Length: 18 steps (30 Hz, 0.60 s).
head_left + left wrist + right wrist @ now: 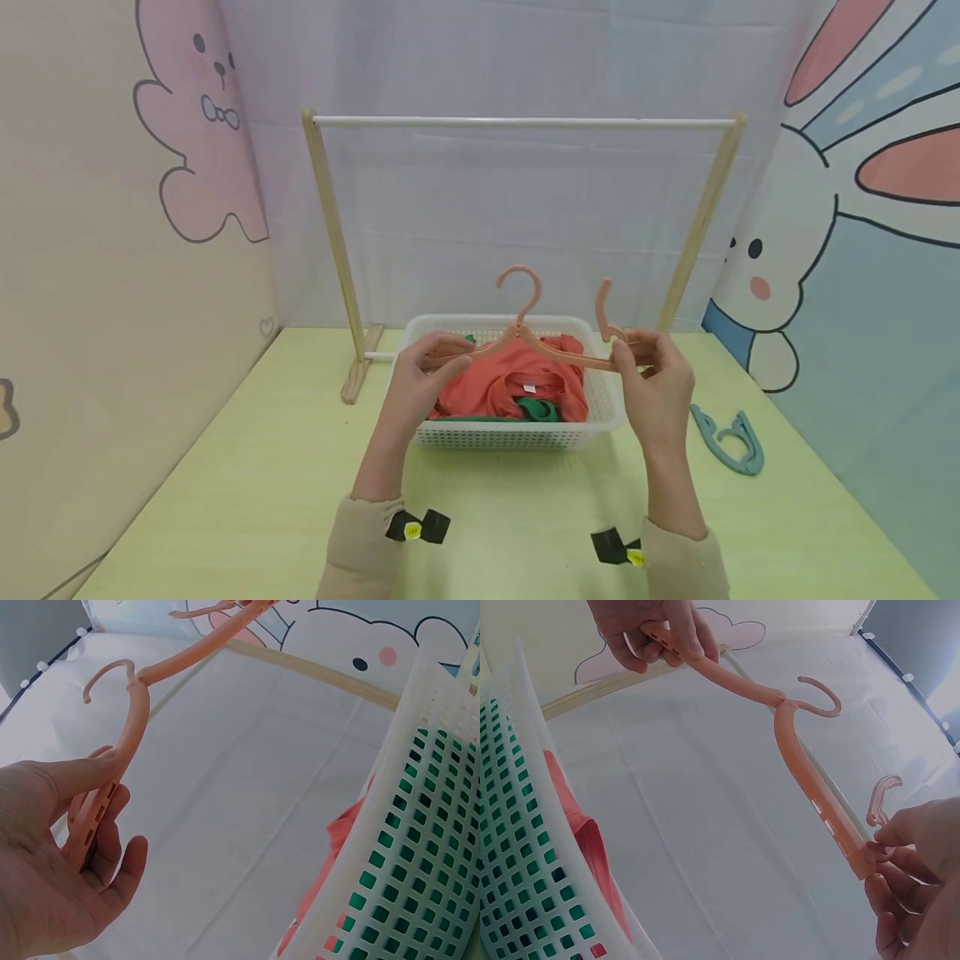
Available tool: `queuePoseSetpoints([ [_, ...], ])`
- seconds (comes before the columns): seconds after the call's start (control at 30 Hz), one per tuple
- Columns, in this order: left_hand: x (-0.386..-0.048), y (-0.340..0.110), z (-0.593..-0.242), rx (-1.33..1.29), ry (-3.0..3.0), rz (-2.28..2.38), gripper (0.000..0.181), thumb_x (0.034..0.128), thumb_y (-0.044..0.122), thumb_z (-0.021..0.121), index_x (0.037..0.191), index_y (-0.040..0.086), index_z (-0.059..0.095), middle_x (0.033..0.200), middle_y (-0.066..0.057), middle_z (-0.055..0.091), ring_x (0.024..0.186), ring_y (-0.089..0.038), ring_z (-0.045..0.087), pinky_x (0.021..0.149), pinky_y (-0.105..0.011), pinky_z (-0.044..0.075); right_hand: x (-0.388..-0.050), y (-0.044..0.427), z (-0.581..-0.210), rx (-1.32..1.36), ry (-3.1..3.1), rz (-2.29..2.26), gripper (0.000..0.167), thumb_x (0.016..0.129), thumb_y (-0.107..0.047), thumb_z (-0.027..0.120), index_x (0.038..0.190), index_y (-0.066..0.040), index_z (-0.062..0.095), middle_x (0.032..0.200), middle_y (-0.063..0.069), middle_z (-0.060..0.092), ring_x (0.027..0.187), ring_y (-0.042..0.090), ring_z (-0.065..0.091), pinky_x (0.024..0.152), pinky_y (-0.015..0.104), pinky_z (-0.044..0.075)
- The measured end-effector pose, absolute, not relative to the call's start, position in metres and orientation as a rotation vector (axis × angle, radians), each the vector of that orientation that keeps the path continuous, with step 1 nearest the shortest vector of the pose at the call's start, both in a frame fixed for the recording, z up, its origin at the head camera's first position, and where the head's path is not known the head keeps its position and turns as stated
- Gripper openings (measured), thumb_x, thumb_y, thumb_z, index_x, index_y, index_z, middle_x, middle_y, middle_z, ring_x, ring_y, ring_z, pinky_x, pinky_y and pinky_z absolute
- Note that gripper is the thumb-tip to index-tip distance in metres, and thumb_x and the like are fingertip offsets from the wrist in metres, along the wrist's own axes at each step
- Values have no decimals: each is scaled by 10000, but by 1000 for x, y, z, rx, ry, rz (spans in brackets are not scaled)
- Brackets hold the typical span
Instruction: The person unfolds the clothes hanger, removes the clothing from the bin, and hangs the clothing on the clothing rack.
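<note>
An orange hanger point(555, 353) with its hook upward is held level above the basket, its two arms spread. The left hand point(420, 379) pinches one arm's end between thumb and fingers; in the left wrist view that hand point(67, 840) grips the slotted part. At the opposite end, the right hand point(656, 383) pinches the other arm, seen also in the right wrist view, where the hand point(919, 862) is at the tip. A second orange hook point(603, 308) sticks up beside the right fingers; the rest of that piece is mostly hidden by the hand.
Behind the hands, a white perforated basket point(510, 435) holds red cloth point(480, 385) and green cloth point(538, 409). A rack with a white top bar point(525, 123) and wooden legs stands at the back. One folded blue-green hanger point(738, 458) lies on the table point(225, 500) at right.
</note>
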<state>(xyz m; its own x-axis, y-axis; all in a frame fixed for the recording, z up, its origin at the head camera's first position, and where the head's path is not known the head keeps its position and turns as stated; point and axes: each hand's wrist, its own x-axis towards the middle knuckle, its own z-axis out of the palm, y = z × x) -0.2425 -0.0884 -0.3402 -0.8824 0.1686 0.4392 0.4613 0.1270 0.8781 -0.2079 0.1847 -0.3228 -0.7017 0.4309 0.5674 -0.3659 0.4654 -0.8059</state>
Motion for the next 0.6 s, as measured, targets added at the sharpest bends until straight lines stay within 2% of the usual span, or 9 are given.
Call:
queuePoseSetpoints([
  [0.1, -242, -90, -341, -632, -2178, -1814, 196, 938, 210, 683, 1122, 141, 685, 1136, -94, 703, 1042, -145, 671, 982, -415, 532, -208, 184, -323, -50, -1963, 1312, 201, 944, -235, 672, 1064, -75, 696, 770, -244, 614, 749, -17, 569, 654, 149, 439],
  [0.37, -243, -90, -343, -654, -2232, -1763, 192, 942, 185, 677, 1123, 123, 681, 1105, -87, 716, 1036, -162, 674, 990, -414, 529, -209, 181, -323, -27, -1999, 1280, 299, 915, -285, 714, 1159, -113, 694, 1016, 59, 706, 856, 31, 546, 740, 170, 433],
  [0.47, -243, -89, -343, -648, -2253, -1756, 208, 942, 186, 676, 1129, 96, 682, 1096, -79, 715, 1035, -170, 671, 984, -413, 530, -210, 181, -322, -14, -1975, 1292, 293, 901, -249, 734, 1160, -117, 698, 986, 59, 711, 840, 30, 554, 735, 179, 433],
  [0.6, -243, -88, -343, -639, -2261, -1765, 202, 941, 182, 677, 1118, 85, 687, 1086, -76, 714, 1033, -168, 665, 975, -404, 528, -210, 181, -322, 4, -1926, 1303, 285, 877, -208, 761, 1144, -123, 710, 897, -73, 682, 796, 17, 566, 709, 170, 434],
])
